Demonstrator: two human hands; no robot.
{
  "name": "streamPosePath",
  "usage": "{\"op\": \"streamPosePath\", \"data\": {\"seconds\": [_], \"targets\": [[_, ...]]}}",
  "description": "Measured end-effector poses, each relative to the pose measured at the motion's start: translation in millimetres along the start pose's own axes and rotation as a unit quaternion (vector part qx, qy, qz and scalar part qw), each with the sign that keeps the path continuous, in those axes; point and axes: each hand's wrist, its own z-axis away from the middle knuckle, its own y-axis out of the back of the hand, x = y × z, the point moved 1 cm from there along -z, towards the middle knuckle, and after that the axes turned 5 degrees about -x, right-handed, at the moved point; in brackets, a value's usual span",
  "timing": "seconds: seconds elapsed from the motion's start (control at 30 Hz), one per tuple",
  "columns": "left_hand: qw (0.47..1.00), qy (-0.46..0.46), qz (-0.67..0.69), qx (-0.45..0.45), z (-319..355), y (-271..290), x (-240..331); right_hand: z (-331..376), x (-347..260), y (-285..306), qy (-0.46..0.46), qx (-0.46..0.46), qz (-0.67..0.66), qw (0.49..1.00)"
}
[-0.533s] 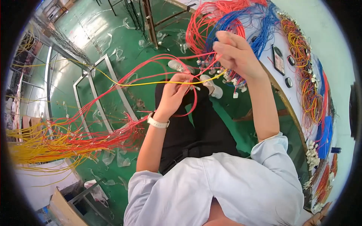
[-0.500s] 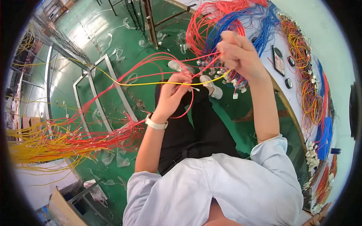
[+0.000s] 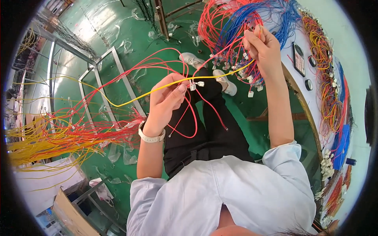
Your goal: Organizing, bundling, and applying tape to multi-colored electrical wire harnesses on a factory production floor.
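My left hand (image 3: 163,103) is closed, with thumb and fingers pinching several red wires (image 3: 214,110) beside a small white connector (image 3: 193,87). Some red wire ends hang loose below it, over my dark trousers. My right hand (image 3: 264,53), further away and to the right, is closed at the fingertips on a yellow wire (image 3: 226,74) and at least one red wire. The yellow wire stretches between the two hands and passes over the left one. Which strands each hand grips is partly hidden by the fingers.
Red and yellow wires (image 3: 78,145) hang in a large bundle at left, near a metal frame (image 3: 126,82). Blue wires (image 3: 236,23) and red ones lie on the curved table at right, with a phone-like device (image 3: 299,59) and heaped coloured wires (image 3: 315,37). Plastic scraps litter the green floor.
My left hand has moved left and slightly lower, turning so the white connector shows. Red wire ends now dangle below it. My right hand has shifted a little right and away, fingers pinched.
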Motion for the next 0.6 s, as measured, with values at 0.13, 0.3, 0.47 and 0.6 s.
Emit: {"op": "streamPosePath", "data": {"seconds": [0.13,0.3,0.47,0.6], "targets": [[0.998,-0.019,-0.053,0.033,3,-3,3,3,-3,-2,-0.008,-0.036,0.0,0.999],[0.999,-0.037,-0.03,0.025,2,-1,-1,7,-4,-5,-0.02,-0.061,-0.011,0.998],[0.996,-0.061,-0.039,0.043,0,-4,-1,9,-7,-12,-0.008,-0.065,-0.015,0.998],[0.996,-0.088,-0.014,0.022,4,-3,1,9,-6,-8,-0.012,-0.07,-0.033,0.997]]}}
